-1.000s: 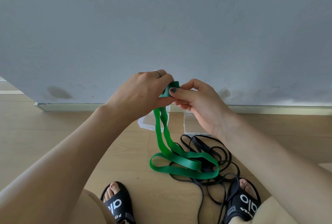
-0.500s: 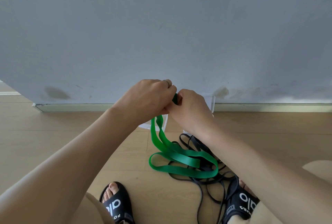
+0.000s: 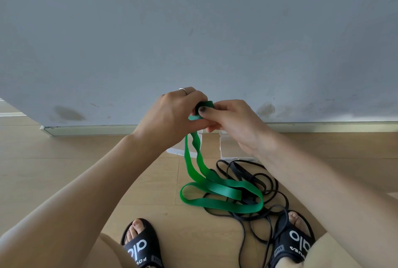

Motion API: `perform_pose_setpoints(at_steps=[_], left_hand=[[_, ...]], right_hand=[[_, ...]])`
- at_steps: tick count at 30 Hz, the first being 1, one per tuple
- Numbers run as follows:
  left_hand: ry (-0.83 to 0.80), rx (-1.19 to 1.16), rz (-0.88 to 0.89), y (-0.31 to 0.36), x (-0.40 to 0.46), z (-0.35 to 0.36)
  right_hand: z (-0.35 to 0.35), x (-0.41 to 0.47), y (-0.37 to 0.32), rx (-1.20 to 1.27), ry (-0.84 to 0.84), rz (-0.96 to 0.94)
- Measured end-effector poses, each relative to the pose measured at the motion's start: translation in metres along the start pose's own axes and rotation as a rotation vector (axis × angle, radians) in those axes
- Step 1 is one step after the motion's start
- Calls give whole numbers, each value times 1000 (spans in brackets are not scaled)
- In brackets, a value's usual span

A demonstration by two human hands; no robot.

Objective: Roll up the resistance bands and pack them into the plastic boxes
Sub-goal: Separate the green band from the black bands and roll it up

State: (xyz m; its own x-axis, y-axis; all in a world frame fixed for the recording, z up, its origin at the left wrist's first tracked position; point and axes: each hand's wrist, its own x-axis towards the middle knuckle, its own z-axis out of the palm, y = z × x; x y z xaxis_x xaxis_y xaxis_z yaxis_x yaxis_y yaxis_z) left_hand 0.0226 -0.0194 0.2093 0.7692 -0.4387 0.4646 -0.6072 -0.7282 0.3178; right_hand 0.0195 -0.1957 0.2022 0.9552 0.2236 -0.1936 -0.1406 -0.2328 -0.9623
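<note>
hands raised, meeting | left hand (image 3: 172, 115) and right hand (image 3: 232, 123) both pinching green band (image 3: 202, 173) roll

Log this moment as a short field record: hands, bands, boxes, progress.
left hand: grips the rolled end of the green band
right hand: pinches the same small roll
green band: mostly unrolled, hangs down to loops on the floor
black bands: tangled on the floor, untouched
plastic boxes: behind the hands, partly hidden
progress: rolling barely begun, nothing visibly packed

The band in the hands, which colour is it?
Green; the band shows best in the head view.
</note>
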Motion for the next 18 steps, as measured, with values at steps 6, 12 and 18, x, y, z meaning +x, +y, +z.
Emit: perform_pose_setpoints(at_steps=[6, 12, 18], left_hand=[[73, -175, -82, 5, 0, -8], [76, -234, -135, 9, -5, -11], [10, -251, -111, 11, -7, -18]], right_hand=[[-12, -4, -4, 292, -124, 28], [-12, -9, -6, 537, -204, 142], [-11, -15, -6, 689, -249, 256]])
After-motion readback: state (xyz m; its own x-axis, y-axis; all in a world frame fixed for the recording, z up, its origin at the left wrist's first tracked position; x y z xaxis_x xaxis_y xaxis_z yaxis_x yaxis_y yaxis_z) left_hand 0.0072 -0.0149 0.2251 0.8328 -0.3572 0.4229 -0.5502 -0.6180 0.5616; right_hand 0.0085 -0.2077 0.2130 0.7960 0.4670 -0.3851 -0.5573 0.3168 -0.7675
